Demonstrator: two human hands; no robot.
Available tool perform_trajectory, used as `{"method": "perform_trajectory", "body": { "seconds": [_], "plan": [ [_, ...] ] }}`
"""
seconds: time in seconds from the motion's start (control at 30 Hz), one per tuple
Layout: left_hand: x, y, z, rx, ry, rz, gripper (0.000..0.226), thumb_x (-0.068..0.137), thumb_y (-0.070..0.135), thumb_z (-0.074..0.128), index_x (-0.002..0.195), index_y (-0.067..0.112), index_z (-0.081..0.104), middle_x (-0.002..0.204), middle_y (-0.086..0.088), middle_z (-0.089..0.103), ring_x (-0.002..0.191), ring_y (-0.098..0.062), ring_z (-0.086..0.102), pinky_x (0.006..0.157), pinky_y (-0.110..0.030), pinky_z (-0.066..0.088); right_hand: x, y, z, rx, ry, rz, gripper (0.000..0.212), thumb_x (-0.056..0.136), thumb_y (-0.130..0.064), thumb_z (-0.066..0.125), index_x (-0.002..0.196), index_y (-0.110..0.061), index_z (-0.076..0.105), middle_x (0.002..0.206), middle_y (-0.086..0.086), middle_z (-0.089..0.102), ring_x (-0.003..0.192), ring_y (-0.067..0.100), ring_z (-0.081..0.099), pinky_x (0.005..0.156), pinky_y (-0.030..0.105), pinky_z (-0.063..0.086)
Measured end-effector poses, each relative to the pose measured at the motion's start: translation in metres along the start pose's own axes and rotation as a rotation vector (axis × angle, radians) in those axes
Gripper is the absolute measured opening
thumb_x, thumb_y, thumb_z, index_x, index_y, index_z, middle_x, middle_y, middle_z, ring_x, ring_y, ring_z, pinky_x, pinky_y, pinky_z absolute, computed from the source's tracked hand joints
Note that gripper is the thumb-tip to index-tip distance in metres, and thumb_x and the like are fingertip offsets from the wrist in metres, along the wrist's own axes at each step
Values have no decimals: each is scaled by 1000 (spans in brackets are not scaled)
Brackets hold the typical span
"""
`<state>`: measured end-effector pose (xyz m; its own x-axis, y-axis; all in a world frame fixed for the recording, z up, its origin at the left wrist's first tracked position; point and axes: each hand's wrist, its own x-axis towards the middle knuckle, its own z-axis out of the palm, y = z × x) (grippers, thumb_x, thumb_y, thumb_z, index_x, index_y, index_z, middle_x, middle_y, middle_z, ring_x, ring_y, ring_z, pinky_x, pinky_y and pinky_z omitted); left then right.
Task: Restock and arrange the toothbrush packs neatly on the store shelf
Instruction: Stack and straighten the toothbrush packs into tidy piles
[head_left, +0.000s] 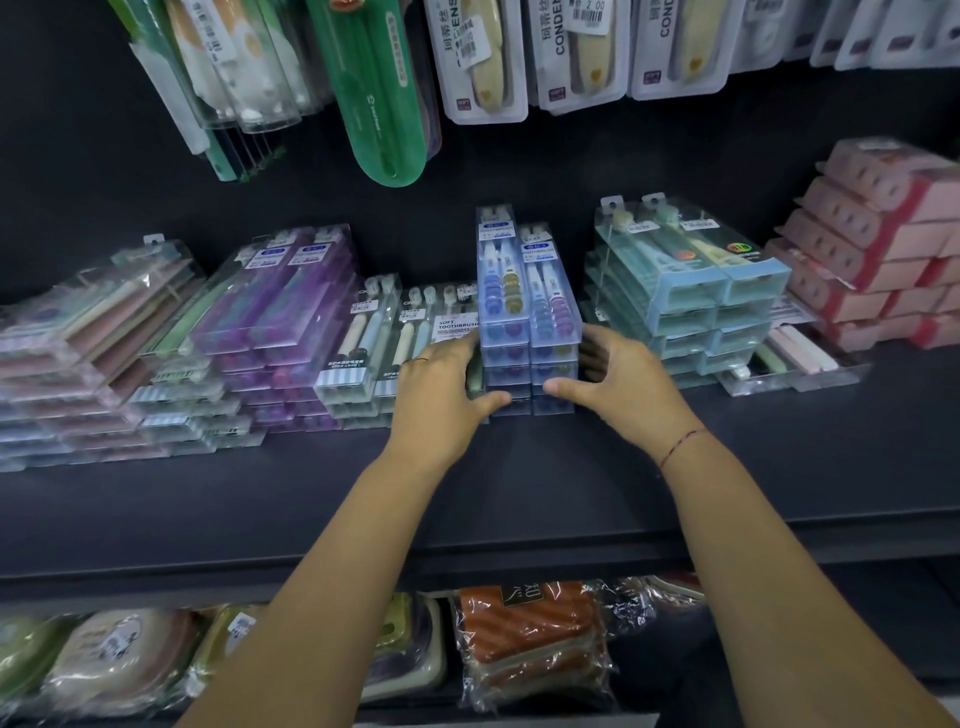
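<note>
Pastel packs (78, 332): I'm seeing these lying in a slumped, fanned pile at the far left of the dark shelf (519, 493).
Purple packs (280, 306): these are sitting next along in two side-by-side stacks, touching the pastel pile and leaning back toward the wall.
Striped-base packs (374, 338): a low stack is lying just beside the purple ones; one label is reading "SOFT TOOTHBRUSH".
Left hand (441, 384): it is gripping the left side of the blue stack, fingers running along the side and thumb bending across the lower front corner. A ring (421, 359) is showing on one finger.
Blue toothbrush packs (527, 317): they are standing mid-shelf in two columns, flat on the shelf, between both hands. The top pack on the left is sitting further back than its neighbour.
Right hand (618, 379): it is gripping the right side, fingers reaching into the gap beside the teal stack and thumb pressing on the lower front. A red thread (680, 444) is circling the wrist.
Teal packs (691, 291): these are lying stacked two wide, just right of the blue ones.
Pink boxes (883, 249): these are piling up in stepped rows at the far right.
</note>
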<state>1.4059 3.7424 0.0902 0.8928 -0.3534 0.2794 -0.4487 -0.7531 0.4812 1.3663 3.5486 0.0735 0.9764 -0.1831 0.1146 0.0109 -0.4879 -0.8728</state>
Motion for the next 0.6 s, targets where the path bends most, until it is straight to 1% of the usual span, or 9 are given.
{"method": "perform_trajectory", "body": {
  "seconds": [0.17, 0.27, 0.37, 0.43, 0.53, 0.6],
  "plan": [
    [1, -1, 6, 8, 55, -9, 61, 78, 34, 80, 133, 20, 55, 115, -2, 66, 114, -23, 54, 99, -43, 41, -1, 0, 2, -1, 41, -10, 74, 77, -26, 82, 143, -17, 48, 135, -3, 58, 122, 8, 55, 105, 29, 45],
    [1, 0, 9, 37, 80, -10, 59, 80, 36, 78, 132, 21, 55, 115, 0, 66, 115, -22, 54, 100, -40, 38, 0, 1, 3, 12, 53, 3, 71, 78, -24, 81, 141, -17, 50, 132, -3, 61, 117, 8, 58, 103, 30, 47],
    [2, -1, 9, 38, 86, -11, 61, 79, 40, 78, 133, 23, 54, 118, 3, 65, 118, -20, 52, 101, -36, 34, -2, 0, 4, -16, 31, 9, 74, 78, -22, 82, 143, -17, 47, 130, -6, 60, 118, 8, 57, 98, 23, 45],
    [3, -1, 9, 10, 91, -14, 62, 78, 43, 78, 133, 25, 55, 116, 3, 66, 117, -20, 52, 101, -36, 35, -2, 0, 5, -39, 29, 5, 74, 78, -21, 82, 143, -18, 46, 128, -8, 59, 117, 8, 56, 98, 23, 44],
    [4, 0, 9, 17, 98, -22, 59, 80, 44, 76, 131, 25, 56, 115, 3, 66, 116, -21, 53, 100, -37, 35, 0, 2, 6, -62, 45, -4, 71, 78, -21, 81, 141, -17, 49, 130, -4, 61, 118, 10, 58, 97, 22, 44],
    [5, 0, 11, 37, 112, -25, 57, 80, 44, 76, 130, 24, 57, 113, 3, 67, 115, -21, 53, 99, -37, 35, 1, 3, 6, -65, 46, 2, 72, 78, -21, 82, 141, -17, 49, 130, -3, 62, 118, 11, 58, 99, 25, 46]
  ]
}}
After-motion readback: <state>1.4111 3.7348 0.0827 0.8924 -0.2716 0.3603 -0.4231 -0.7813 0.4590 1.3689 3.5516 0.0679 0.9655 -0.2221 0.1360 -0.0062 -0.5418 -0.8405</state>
